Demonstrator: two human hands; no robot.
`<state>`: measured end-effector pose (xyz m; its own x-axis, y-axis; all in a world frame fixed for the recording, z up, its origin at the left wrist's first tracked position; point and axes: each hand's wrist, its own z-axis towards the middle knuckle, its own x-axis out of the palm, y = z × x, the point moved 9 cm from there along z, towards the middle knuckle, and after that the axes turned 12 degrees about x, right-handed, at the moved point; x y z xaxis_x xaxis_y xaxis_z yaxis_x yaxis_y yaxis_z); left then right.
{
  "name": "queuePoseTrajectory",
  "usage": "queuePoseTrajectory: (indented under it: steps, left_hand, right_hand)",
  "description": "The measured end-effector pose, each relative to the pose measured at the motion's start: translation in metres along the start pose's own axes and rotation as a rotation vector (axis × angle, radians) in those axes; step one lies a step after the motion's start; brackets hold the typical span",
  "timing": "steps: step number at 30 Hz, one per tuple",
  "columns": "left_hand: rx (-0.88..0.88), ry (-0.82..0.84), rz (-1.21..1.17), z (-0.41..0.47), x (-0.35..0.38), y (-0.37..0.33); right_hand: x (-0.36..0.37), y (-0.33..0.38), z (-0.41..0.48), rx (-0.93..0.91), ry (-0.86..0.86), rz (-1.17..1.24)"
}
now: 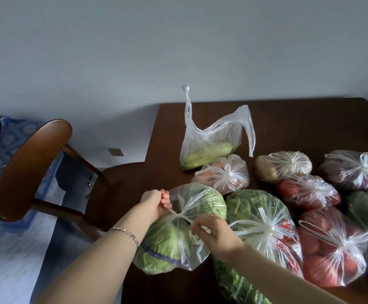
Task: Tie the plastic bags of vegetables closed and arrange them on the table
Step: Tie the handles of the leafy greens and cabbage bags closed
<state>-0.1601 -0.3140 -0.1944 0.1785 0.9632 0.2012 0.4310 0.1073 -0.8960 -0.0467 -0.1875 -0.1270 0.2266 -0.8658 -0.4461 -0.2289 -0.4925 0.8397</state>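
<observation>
The cabbage bag [178,238] is a clear thin plastic bag holding 1 pale green cabbage; a purple band shows through the plastic low on its side. It lies at the near left edge of the table [288,119], touching the bag of leafy greens [259,216] on its right. Its 2 handle strips cross at a knot on top, with the plastic gathered into radiating creases. The left hand [154,204] has its fingers curled round 1 strip, drawn taut to the left. The right hand [213,233] pinches the other strip just right of the knot. A bracelet [126,232] sits on the left wrist.

The table is dark brown wood. On it, 1 open bag [211,145] stands with both handles loose and pale green vegetables inside. Near it lie knotted bags: carrots [222,174], potatoes [282,165], and 2 bags of red tomatoes [308,191] [332,246]. A dark wooden chair [31,167] stands left of the table. The wall [178,51] is plain grey-white, with a socket plate [115,152] low down. A blue patterned cloth [10,137] lies at the far left.

The bags at the right edge are cut off, and their contents cannot be told. The right fingertips are partly hidden by plastic. The near end of the greens bag runs out of view.
</observation>
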Motion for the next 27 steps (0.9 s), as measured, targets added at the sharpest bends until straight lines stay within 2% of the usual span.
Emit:
queuePoseTrajectory:
  steps: [1,2,3,5,6,10,13,15,16,19,23,27]
  left_hand:
    - [-0.045,0.041,0.093,-0.008,0.017,0.000]
    - [-0.106,-0.009,0.181,-0.017,0.016,-0.002]
    - [-0.046,-0.015,0.245,-0.020,0.013,-0.007]
    - [0.000,0.074,0.166,-0.034,0.026,-0.018]
    - [-0.008,0.092,0.134,-0.038,0.027,-0.019]
    - [0.010,0.226,0.267,-0.051,0.030,-0.016]
    - [0.084,0.171,0.194,-0.053,0.032,-0.025]
    - [0.072,0.093,0.077,-0.051,0.025,-0.022]
    - [0.063,0.067,0.036,-0.052,0.024,-0.023]
    - [0.091,0.064,0.037,-0.054,0.028,-0.030]
    - [0.135,0.060,0.177,-0.054,0.029,-0.042]
    - [0.258,0.035,0.465,-0.056,0.028,-0.060]
  right_hand:
    - [-0.004,0.003,0.001,0.036,-0.014,0.077]
    - [-0.012,0.005,0.002,0.077,-0.047,0.205]
    - [-0.021,0.007,0.005,0.109,-0.094,0.350]
    - [-0.040,0.012,0.014,0.140,-0.179,0.554]
    - [-0.044,0.015,0.020,0.150,-0.205,0.569]
    - [-0.040,0.010,0.041,0.243,-0.273,0.460]
    - [-0.035,0.007,0.045,0.244,-0.282,0.541]
    - [-0.026,0.002,0.044,0.270,-0.234,0.606]
    - [-0.019,0.001,0.043,0.264,-0.193,0.547]
    - [-0.002,0.012,0.043,0.158,-0.108,0.171]
    - [-0.002,0.014,0.048,0.206,-0.113,0.238]
    - [0.003,0.011,0.049,0.309,-0.084,0.327]
